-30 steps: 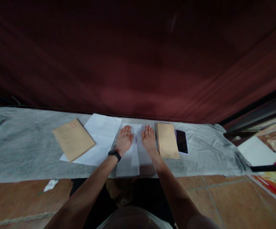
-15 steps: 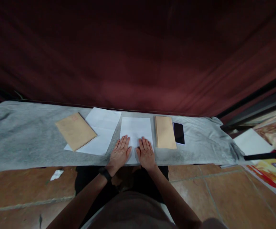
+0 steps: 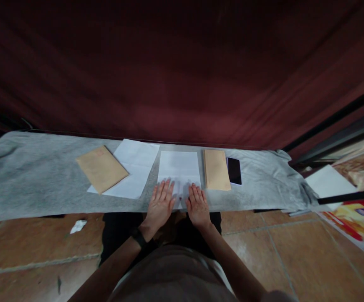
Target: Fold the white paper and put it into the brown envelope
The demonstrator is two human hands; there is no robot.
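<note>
A sheet of white paper (image 3: 179, 162) lies in front of me, with a fold line across its middle. My left hand (image 3: 160, 205) rests flat over its near left part, fingers stretched out. On the near right part lies my right hand (image 3: 198, 208), also flat and open, its thumb pointing inward. Between the two hands a strip of the paper shows, with a small dark mark on it. The sheet's near corners are hidden under my palms.
Left of the sheet, a brown envelope (image 3: 102, 170) overlaps more creased white paper (image 3: 137, 161). On the right are a stack of brown envelopes (image 3: 217, 170) and a phone (image 3: 234, 171). Grey cloth (image 3: 49, 180) covers the narrow table; a dark red curtain (image 3: 182, 84) hangs behind.
Both hands have slid slightly toward the near edge and a little farther apart, uncovering more of the sheet and its fold line. The view has shifted slightly.
</note>
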